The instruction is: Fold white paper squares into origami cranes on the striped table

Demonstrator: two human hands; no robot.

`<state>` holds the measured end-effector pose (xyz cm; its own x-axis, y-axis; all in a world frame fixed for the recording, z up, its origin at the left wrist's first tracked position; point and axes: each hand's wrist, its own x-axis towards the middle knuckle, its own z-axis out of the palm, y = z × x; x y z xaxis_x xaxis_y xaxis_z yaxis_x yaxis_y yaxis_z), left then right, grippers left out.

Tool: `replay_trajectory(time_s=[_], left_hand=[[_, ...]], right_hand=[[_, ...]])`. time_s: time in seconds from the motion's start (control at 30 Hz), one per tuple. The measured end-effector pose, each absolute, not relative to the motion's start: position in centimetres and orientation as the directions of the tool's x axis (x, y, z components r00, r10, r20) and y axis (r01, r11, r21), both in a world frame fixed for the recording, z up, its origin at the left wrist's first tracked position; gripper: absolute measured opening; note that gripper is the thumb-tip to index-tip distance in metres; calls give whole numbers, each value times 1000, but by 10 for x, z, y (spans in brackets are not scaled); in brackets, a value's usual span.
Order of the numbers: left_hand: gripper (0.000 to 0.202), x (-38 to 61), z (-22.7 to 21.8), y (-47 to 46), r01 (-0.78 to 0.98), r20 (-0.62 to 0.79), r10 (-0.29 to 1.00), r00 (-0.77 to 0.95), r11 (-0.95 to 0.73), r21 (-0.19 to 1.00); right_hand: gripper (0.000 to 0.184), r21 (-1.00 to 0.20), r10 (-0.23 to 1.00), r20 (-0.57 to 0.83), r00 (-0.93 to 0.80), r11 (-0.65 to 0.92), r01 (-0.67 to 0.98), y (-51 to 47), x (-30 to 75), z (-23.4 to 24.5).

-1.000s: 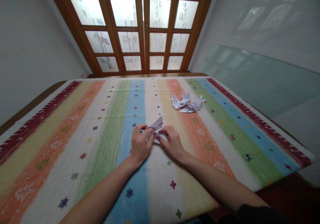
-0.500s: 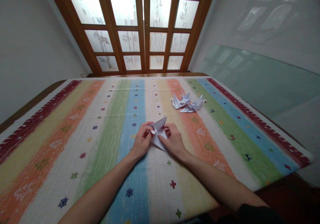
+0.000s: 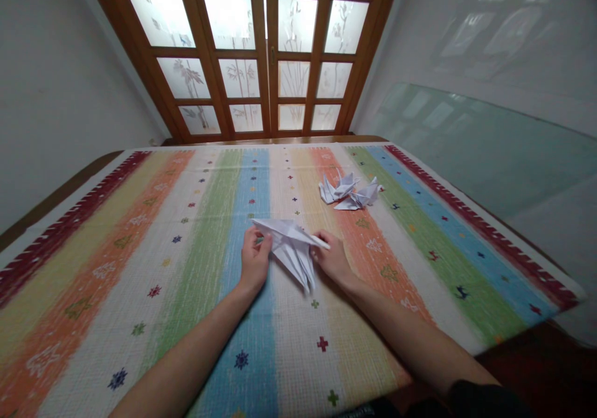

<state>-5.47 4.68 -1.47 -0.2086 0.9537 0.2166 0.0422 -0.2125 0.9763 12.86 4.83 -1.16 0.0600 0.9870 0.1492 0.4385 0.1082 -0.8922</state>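
Note:
Between my hands is a piece of folded white origami paper (image 3: 291, 244), creased into long pointed flaps, with one narrow tip aimed down toward me. My left hand (image 3: 255, 256) pinches its left corner between thumb and fingers. On the other side, my right hand (image 3: 330, 256) is closed on the right-hand point. The fingertips behind the paper are partly hidden. Beyond my right hand, several finished white paper cranes (image 3: 349, 191) sit close together on the striped tablecloth (image 3: 200, 293).
The cloth covers a long table whose wooden edge (image 3: 60, 188) shows at the left. A pale glass panel (image 3: 466, 150) leans along the right wall. Wooden doors with frosted panes (image 3: 240, 77) stand beyond the far end.
The folded paper has been turned and opened out wider, its narrow tip now pointing toward me. My hands have moved apart, the left one leftward and the right one slightly right.

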Motion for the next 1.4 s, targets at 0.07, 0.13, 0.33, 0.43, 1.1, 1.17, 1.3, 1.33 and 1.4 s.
replay_trajectory(time_s=[0.07, 0.13, 0.33, 0.43, 1.1, 1.17, 1.3, 1.33, 1.4], left_hand=[[22, -59, -18, 52, 68, 146, 935, -322, -131, 989], [21, -64, -21, 58, 76, 99, 917, -386, -76, 994], [20, -79, -9, 69, 365, 66, 945, -320, 59, 929], [19, -82, -2, 69, 705, 80, 981, -176, 69, 705], [7, -119, -3, 63, 629, 292, 826, 481, -558, 541], [6, -121, -2, 63, 600, 301, 884, 357, -464, 651], [23, -117, 3, 62, 491, 265, 964, 28, -244, 836], [25, -116, 5, 62, 438, 243, 970, -24, -209, 874], [27, -112, 7, 65, 328, 202, 974, -99, -160, 931]], right_hand=[[19, -938, 992, 86, 90, 51, 343, 53, 133, -12], [18, -966, 992, 10, 124, -23, 256, 57, 138, -11], [15, -945, 979, -185, 90, -202, 255, 71, 164, 3], [14, -816, 990, -132, 55, -140, 561, 75, 175, 9], [55, -419, 678, 86, -730, 690, 591, 80, 211, -1], [51, -491, 672, 77, -737, 669, 559, 77, 211, 3], [32, -769, 773, 86, -629, 453, 451, 74, 196, 10], [29, -839, 817, 81, -571, 365, 404, 75, 190, 12], [31, -923, 926, 129, -355, 243, 299, 82, 176, 15]])
